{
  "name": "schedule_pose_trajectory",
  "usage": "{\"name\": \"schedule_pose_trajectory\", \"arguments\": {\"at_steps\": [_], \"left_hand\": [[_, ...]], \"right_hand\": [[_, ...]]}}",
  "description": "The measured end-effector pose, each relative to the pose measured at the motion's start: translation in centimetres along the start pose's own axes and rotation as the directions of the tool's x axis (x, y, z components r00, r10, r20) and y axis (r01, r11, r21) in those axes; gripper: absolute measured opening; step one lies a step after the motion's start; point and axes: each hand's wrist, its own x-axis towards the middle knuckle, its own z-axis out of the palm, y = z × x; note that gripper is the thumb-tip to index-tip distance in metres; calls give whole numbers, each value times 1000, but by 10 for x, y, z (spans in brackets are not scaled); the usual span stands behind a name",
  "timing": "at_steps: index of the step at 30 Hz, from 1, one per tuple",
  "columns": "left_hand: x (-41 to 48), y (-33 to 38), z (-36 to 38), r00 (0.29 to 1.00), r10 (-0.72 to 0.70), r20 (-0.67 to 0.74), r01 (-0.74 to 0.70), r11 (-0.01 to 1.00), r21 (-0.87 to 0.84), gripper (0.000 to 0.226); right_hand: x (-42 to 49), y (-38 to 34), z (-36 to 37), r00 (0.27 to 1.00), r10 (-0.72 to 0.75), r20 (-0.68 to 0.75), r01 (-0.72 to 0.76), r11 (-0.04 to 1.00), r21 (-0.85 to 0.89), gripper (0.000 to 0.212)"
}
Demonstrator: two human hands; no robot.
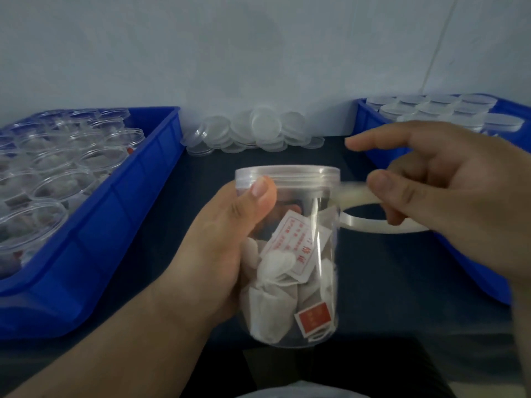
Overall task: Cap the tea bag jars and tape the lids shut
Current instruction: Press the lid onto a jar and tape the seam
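A clear plastic jar (298, 285) full of white tea bags with red-printed tags is held upright above the dark table. My left hand (227, 242) grips its left side, thumb pressed just under the translucent lid (287, 175) that sits on top. My right hand (448, 196) is to the right of the jar and holds a roll of clear tape (373, 224). A strip of tape (349, 193) runs from its thumb to the jar's right side at the lid seam. The index finger sticks out to the left.
A blue bin (120, 214) at the left holds several open jars of tea bags. Another blue bin (370, 130) at the back right holds several capped jars. A pile of loose clear lids (255, 133) lies against the white wall.
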Motion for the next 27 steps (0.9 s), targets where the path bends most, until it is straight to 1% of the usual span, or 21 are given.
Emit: {"name": "schedule_pose_trajectory", "arguments": {"at_steps": [3,4,6,9,11,16,19,20,23,25,27], "left_hand": [[1,-3,0,1000,20,14,-20,1000,5,39],[1,-2,1,1000,21,5,-21,1000,-17,36],[0,-2,2,999,36,-10,-36,998,-59,41],[0,0,5,993,84,87,-71,988,-138,48],[-1,-1,6,988,82,132,-60,985,-163,53],[-2,1,3,996,39,82,-32,995,-91,77],[1,2,2,998,8,69,-1,995,-104,99],[1,2,1,996,4,87,6,993,-116,100],[3,3,-2,994,-1,111,15,992,-125,86],[4,4,-6,992,-15,127,31,992,-126,82],[4,7,-5,971,-36,237,61,993,-100,86]], "right_hand": [[-2,2,2,997,-44,-67,42,998,-39,38],[-2,2,3,995,-53,-81,48,997,-64,39],[-2,1,5,993,-51,-105,42,995,-85,41],[-1,1,9,991,-36,-129,28,998,-64,45],[0,0,11,990,-36,-138,26,997,-72,45],[0,-2,18,988,-19,-152,7,996,-85,45],[1,0,20,988,-10,-155,-8,993,-114,47],[2,0,20,987,-3,-158,-16,992,-123,47],[2,2,18,987,10,-160,-32,990,-134,48],[2,3,19,988,20,-151,-42,989,-145,50],[1,3,22,991,36,-127,-56,985,-165,53]]}}
